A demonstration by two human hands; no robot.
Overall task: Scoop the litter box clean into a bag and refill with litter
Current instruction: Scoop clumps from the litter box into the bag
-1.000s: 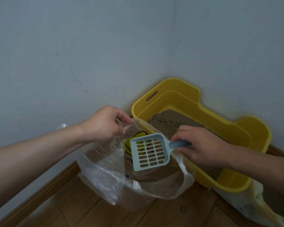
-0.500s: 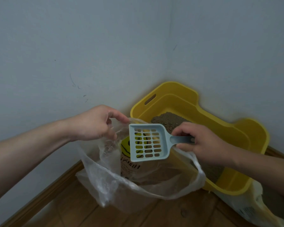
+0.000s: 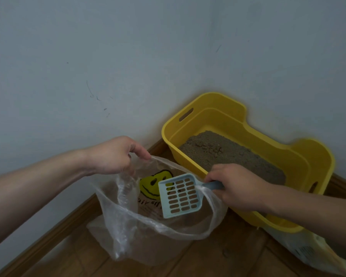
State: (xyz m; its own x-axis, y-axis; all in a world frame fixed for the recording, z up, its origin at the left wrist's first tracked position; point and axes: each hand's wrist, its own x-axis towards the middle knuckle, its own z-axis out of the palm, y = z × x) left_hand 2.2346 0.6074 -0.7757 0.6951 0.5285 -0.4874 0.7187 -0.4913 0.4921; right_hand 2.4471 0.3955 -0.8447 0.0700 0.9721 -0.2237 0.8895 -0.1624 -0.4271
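A yellow litter box stands in the room corner with grey-brown litter inside. Left of it a clear plastic bag with a yellow smiley print sits open on the wooden floor. My left hand pinches the bag's rim and holds the mouth up. My right hand grips the handle of a pale blue slotted scoop, whose head tilts down inside the bag's opening. No clumps show on the scoop.
Two pale walls meet behind the box, with a wooden skirting board along the floor. Another plastic bag with print lies at the lower right, partly under the box's near corner.
The scoop's head has dropped lower and tilted into the bag's mouth. My left hand lifted the rim and moved slightly right. The view shifted left, showing more of the litter box.
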